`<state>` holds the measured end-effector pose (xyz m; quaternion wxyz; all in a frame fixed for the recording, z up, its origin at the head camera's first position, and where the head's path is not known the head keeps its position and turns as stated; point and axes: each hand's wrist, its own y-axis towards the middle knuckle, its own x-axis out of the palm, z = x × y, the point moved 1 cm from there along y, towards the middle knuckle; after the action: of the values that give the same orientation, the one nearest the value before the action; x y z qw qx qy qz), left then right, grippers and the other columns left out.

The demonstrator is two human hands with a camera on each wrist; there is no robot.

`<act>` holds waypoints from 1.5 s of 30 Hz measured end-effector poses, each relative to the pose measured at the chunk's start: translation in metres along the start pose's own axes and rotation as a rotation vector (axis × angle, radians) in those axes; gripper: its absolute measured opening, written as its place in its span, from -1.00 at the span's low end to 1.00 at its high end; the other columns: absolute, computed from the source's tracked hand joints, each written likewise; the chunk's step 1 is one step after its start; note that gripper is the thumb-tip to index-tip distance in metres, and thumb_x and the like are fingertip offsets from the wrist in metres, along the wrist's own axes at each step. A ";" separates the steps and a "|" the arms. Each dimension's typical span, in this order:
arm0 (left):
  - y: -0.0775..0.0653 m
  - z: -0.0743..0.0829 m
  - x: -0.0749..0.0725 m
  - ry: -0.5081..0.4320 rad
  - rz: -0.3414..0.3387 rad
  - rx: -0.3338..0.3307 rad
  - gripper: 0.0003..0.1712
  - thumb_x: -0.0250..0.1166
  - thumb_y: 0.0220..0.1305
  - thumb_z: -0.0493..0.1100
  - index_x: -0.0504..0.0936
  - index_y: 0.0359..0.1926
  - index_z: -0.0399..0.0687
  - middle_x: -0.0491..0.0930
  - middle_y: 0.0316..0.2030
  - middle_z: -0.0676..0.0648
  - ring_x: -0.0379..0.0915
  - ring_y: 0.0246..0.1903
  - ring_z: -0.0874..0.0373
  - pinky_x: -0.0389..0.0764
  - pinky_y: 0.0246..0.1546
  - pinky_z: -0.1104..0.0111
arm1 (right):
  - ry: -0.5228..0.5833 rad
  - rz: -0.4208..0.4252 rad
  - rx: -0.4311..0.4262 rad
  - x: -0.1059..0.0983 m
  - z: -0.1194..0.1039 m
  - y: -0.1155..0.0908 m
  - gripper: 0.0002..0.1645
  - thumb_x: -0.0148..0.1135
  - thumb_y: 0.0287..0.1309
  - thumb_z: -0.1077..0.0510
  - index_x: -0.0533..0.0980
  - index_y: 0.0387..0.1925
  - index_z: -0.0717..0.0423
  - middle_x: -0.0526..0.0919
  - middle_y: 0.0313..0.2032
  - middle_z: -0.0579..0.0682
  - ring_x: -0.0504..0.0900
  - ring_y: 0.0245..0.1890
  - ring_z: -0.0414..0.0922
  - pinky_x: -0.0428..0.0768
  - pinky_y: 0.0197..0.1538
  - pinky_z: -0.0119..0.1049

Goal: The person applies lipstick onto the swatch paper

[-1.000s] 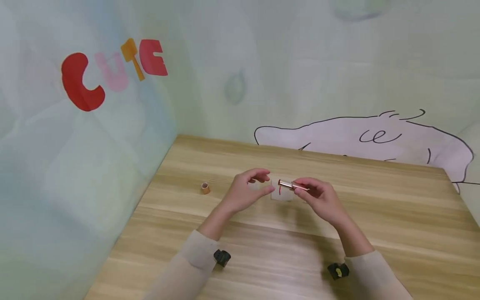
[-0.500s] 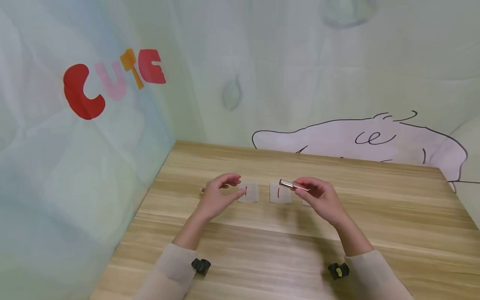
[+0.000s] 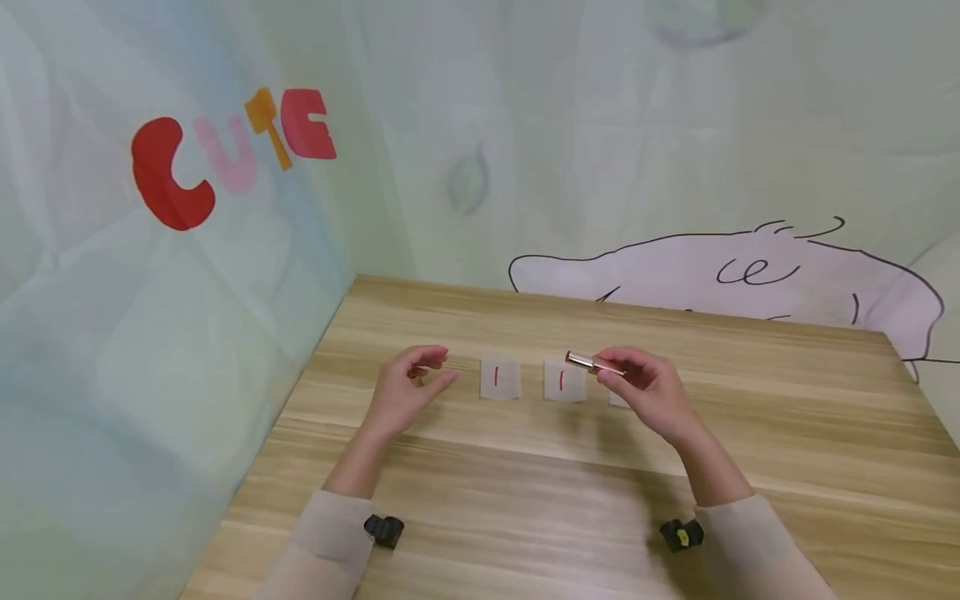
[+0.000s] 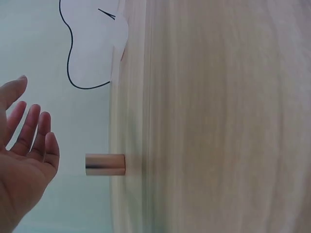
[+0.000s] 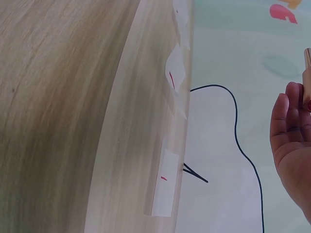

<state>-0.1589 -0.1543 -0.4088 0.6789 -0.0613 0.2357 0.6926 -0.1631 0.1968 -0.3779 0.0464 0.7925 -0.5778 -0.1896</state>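
Note:
My right hand (image 3: 651, 390) pinches a shiny rose-gold lipstick (image 3: 592, 363) between thumb and fingers, holding it roughly level above the table. Under the lipstick's left end is a white paper square (image 3: 553, 388) with a short red stroke. Another marked paper square (image 3: 509, 385) lies to its left, and a third paper (image 3: 618, 399) is mostly covered by my right hand. My left hand (image 3: 401, 392) hovers left of the papers, holding nothing, with its fingers loosely bent. A copper-coloured lipstick cap (image 4: 105, 164) stands on the table in the left wrist view; my left hand hides it from the head view.
The wood-grain table (image 3: 480, 517) meets a pale wall (image 3: 420, 167) at the back and left. Coloured letters decorate the left wall, and a white cartoon figure (image 3: 660, 271) is on the back one. Black straps (image 3: 384, 531) sit at both wrists.
My left hand has moved left, away from the lipstick, uncovering the left and middle papers and now covering the cap in the head view. My right hand stays nearly still with the lipstick.

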 end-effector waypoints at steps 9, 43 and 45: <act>-0.004 -0.005 -0.013 0.057 0.047 -0.038 -0.64 0.42 0.06 -0.12 0.60 -0.09 -0.08 0.59 -0.12 -0.07 0.47 -0.13 -0.07 0.49 -0.11 0.06 | 0.015 0.003 -0.015 -0.001 -0.001 0.001 -0.71 0.25 0.14 0.27 0.53 -0.09 0.31 0.63 -0.28 0.10 0.60 -0.27 -0.17 0.59 -0.22 -0.44; -0.004 -0.038 -0.029 0.179 0.078 -0.147 -0.50 0.45 0.00 -0.22 0.56 0.00 -0.27 0.56 -0.06 -0.21 0.46 -0.02 -0.07 0.44 0.06 0.09 | 0.011 0.008 -0.014 0.000 0.001 -0.001 -0.72 0.25 0.13 0.31 0.52 -0.11 0.34 0.63 -0.31 0.01 0.59 -0.30 -0.20 0.59 -0.26 -0.45; -0.004 -0.040 -0.030 0.196 0.072 -0.155 -0.48 0.46 -0.02 -0.22 0.56 0.00 -0.28 0.57 -0.07 -0.22 0.48 -0.04 -0.09 0.44 0.07 0.10 | 0.012 0.005 -0.017 0.000 0.002 -0.001 -0.72 0.25 0.13 0.30 0.52 -0.11 0.34 0.63 -0.31 -0.01 0.59 -0.31 -0.21 0.59 -0.26 -0.46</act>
<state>-0.1619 -0.1978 -0.4328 0.6205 -0.1724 0.2486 0.7235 -0.1626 0.1971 -0.3799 0.0570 0.7917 -0.5780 -0.1894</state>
